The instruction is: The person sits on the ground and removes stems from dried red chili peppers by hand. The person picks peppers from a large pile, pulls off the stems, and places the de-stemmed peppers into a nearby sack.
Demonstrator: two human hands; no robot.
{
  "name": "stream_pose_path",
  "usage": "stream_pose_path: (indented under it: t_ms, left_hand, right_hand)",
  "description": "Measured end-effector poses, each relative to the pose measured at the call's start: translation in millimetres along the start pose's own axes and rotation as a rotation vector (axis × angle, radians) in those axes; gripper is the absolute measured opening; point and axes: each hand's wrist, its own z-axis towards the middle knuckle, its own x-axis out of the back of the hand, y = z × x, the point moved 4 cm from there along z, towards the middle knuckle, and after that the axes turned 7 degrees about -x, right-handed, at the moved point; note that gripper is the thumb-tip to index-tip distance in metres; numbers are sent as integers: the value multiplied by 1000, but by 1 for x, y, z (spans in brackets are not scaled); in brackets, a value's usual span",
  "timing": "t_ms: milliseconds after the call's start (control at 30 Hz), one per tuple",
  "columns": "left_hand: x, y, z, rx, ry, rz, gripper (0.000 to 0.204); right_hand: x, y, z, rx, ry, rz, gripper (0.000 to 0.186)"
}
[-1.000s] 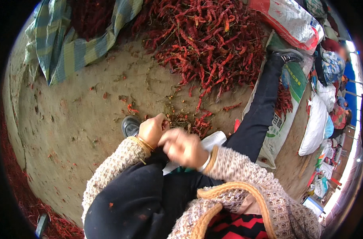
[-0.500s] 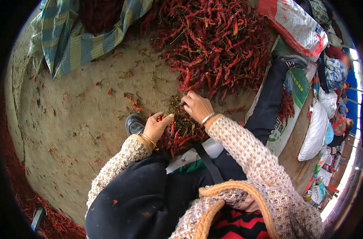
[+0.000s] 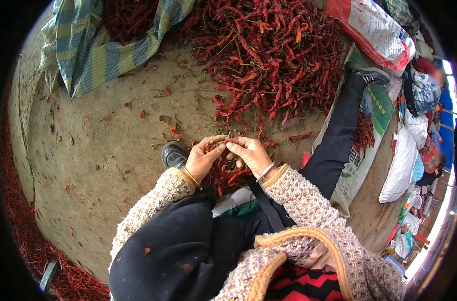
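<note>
Both hands meet in front of my lap. My right hand is closed, with a dried red chili pepper pinched between thumb and fingers. My left hand is closed beside it, its fingertips at the chili's stem end; yellowish and red bits show between its thumb and fingers. Below the hands lies a small heap of red chilies, partly covered by them. Just beyond, a large pile of dried red chilies spreads over the ground, with a few loose ones at its near edge.
A blue-and-yellow checked sack holding chilies lies at the far left. My outstretched leg lies across a green-and-white sack on the right. White sacks and people are farther right. More chilies line the left edge.
My right hand has come back from the edge of the big pile toward my left hand. It now has a chili in its fingers, and the two hands are together.
</note>
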Motion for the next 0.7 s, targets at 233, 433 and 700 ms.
stream_pose_path:
  t_ms: [233, 433, 700]
  left_hand:
    - [4, -3, -1, -61, -32, 79, 21]
    - [-1, 2, -3, -36, -78, 298, 16]
    - [-1, 4, -1, 75, -125, 267, 25]
  right_hand:
    - [-16, -7, -8, 152, 83, -317, 33]
    - [-3, 2, -7, 360, 306, -461, 23]
    - [2, -10, 1, 315, 209, -405, 18]
